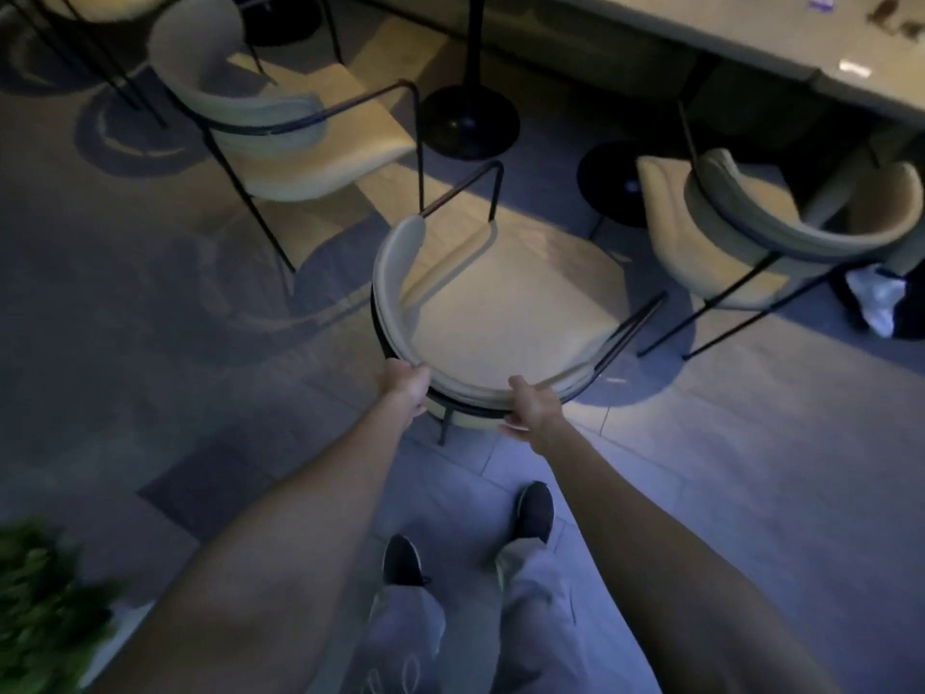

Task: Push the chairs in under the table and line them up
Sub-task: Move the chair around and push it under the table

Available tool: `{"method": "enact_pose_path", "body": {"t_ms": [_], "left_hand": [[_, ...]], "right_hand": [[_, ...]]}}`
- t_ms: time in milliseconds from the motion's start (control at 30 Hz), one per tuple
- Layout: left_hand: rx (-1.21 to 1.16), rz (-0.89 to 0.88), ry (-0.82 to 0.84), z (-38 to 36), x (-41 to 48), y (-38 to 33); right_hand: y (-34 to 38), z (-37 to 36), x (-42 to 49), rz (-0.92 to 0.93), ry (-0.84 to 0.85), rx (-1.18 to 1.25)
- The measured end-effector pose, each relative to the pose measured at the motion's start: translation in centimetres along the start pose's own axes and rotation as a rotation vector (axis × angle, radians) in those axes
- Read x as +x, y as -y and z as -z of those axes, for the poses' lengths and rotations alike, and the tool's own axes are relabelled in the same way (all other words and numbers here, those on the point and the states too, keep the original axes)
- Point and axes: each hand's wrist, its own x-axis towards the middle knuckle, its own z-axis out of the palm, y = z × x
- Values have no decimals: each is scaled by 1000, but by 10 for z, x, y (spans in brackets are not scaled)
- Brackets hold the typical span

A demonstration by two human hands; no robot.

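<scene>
A cream chair [505, 313] with a curved padded backrest and thin black metal legs stands on the floor right in front of me, its seat facing away. My left hand [408, 390] grips the left part of the backrest rim. My right hand [530, 408] grips the rim a little to the right. A long light table [751, 37] runs across the upper right. A second matching chair [781, 227] sits at the right, partly under the table's edge. A third chair [280, 137] stands at the upper left, away from the table.
A black round pedestal base [468, 122] with its pole stands beyond the held chair; another dark base [613, 185] lies under the table. A white bag [878, 303] sits on the floor at right. A green plant [40, 598] is at bottom left. My feet [533, 513] are just behind the chair.
</scene>
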Motion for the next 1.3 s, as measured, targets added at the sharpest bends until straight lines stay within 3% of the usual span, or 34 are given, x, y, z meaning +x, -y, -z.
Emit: {"method": "enact_pose_path", "body": {"t_ms": [200,433,733,1000,1300], "left_hand": [[-22,100,64,2,30,-2],[32,147,117,2,105,3],[-122,245,298,10,105,-21],[-266,250,287,-9,101,-32],[-176,312,310,-41,116,-79]], "right_hand": [[-40,-7,16,-140,-81,272],[-28,-29,43,-145,-44,475],[-26,-58,72,-91,-287,540],[-6,-44,99,-64,-298,506],[55,8,147,0,-329,375]]}}
